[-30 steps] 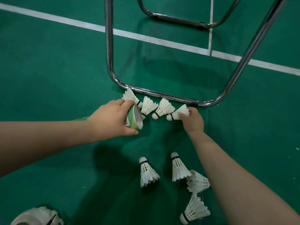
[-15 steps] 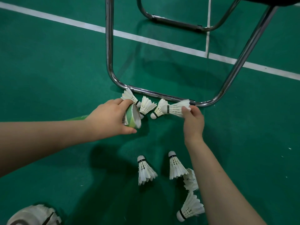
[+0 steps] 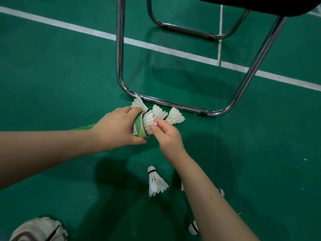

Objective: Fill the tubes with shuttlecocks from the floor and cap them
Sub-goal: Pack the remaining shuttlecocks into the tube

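Note:
My left hand (image 3: 118, 126) grips a green and white tube (image 3: 139, 126) near its open mouth, which faces right. My right hand (image 3: 165, 134) pinches the feather skirt of a white shuttlecock (image 3: 148, 121) that sits partly inside that mouth. Three more shuttlecocks lie against the chair's floor bar: one (image 3: 139, 104) behind my left fingers, one (image 3: 159, 112) in the middle, one (image 3: 175, 116) to the right. Nearer to me, a shuttlecock (image 3: 155, 182) lies cork up on the green floor. My right forearm partly hides two others (image 3: 221, 192) (image 3: 193, 227).
A chrome folding chair frame (image 3: 173, 103) stands just beyond the hands, its black seat (image 3: 251, 6) at the top right. White court lines (image 3: 165, 49) cross the green floor. A light shoe (image 3: 38, 230) shows at the bottom left.
My right hand lifted the rightmost shuttlecock from beside the chair bar and carried it left to the tube's mouth, where its cork end went in. The left hand held the tube nearly still.

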`<state>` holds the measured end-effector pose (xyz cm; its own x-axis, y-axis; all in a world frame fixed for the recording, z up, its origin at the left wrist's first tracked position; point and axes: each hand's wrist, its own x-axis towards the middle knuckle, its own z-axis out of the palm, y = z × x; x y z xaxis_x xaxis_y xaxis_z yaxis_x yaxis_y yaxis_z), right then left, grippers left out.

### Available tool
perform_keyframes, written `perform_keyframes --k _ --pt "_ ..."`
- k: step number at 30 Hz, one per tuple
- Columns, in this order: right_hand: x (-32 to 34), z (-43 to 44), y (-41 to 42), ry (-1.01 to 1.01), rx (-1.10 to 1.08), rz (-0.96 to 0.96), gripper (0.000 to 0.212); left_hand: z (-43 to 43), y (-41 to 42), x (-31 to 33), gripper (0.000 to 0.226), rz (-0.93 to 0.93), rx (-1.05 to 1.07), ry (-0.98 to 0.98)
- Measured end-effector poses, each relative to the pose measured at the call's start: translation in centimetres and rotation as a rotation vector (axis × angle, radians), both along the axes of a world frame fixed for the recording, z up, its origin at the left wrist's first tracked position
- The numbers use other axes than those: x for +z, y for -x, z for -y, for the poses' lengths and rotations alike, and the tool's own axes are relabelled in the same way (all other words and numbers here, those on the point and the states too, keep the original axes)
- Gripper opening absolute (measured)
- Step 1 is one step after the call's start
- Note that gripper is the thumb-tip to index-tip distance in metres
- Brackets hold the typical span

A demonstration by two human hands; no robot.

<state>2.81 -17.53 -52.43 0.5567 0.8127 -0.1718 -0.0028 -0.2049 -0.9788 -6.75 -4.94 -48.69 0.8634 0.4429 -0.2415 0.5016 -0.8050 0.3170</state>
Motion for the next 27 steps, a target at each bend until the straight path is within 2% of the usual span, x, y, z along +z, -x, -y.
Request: perform_keyframes --k 3,8,9,11,13,15,18,21,24,27 --pt "0.3 -0.3 0.1 0.047 0.244 -0.157 0.022 0.1 0.3 0.2 0.091 0.004 -0.007 0.011" --pt "1.1 -1.2 0.8 0.153 0.570 -0.243 0.011 0.8 1.0 -0.2 0.077 -0.041 -0.087 0.031" --pt "1.4 -1.4 0.7 0.162 0.624 -0.268 0.012 0.9 1.2 -0.4 0.078 -0.051 -0.116 0.037" --pt "1.5 -1.7 0.4 0.190 0.705 -0.273 0.031 1.0 1.3 -0.7 0.082 -0.073 -0.166 0.041" --pt "1.5 -2.0 0.2 0.183 0.713 -0.271 0.029 0.7 1.0 -0.8 0.082 -0.097 -0.170 0.035" --pt "1.6 -2.3 0.0 0.140 0.607 -0.311 0.019 0.1 0.4 -0.7 0.088 -0.086 -0.124 0.036" --pt "1.2 -2.7 -1.2 0.006 0.314 -0.301 0.012 -0.7 -0.3 -0.7 0.091 -0.042 -0.047 0.040" --pt "-0.3 -2.5 -3.9 -0.043 -0.093 -0.095 0.007 -0.9 -0.5 -0.8 0.092 -0.044 -0.032 0.024" --pt "-3.1 -1.9 -7.0 0.161 -0.326 0.144 0.008 -0.9 -0.3 -1.1 0.093 -0.065 -0.043 0.016" --pt "-5.6 -1.6 -9.5 0.469 -0.267 0.265 0.040 -0.9 0.0 -1.4 0.092 -0.084 -0.052 0.011"
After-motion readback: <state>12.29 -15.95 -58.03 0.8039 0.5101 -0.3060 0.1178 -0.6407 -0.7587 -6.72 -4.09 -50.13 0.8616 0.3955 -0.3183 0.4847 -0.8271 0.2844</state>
